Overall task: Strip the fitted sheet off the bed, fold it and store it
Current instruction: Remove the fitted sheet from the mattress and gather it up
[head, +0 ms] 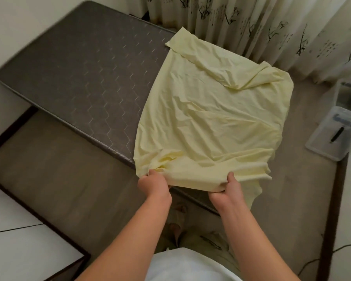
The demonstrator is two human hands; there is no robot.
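The pale yellow fitted sheet [211, 110] lies spread in a rough folded rectangle over the right end of the bare grey quilted mattress [85, 78]. Its far corner is creased and turned over. My left hand [153, 184] grips the sheet's near left corner, where the cloth is bunched. My right hand [226, 188] grips the near edge a little to the right, thumb on top. The near edge is lifted slightly between the two hands, and a flap hangs down past my right wrist.
The mattress sits askew on a brown bed base [59, 179]. A clear plastic storage box [346, 94] and its lid [332, 132] lie on the base at the right. White curtains with a dark branch print [272, 27] hang behind. White floor tiles [14, 240] show at lower left.
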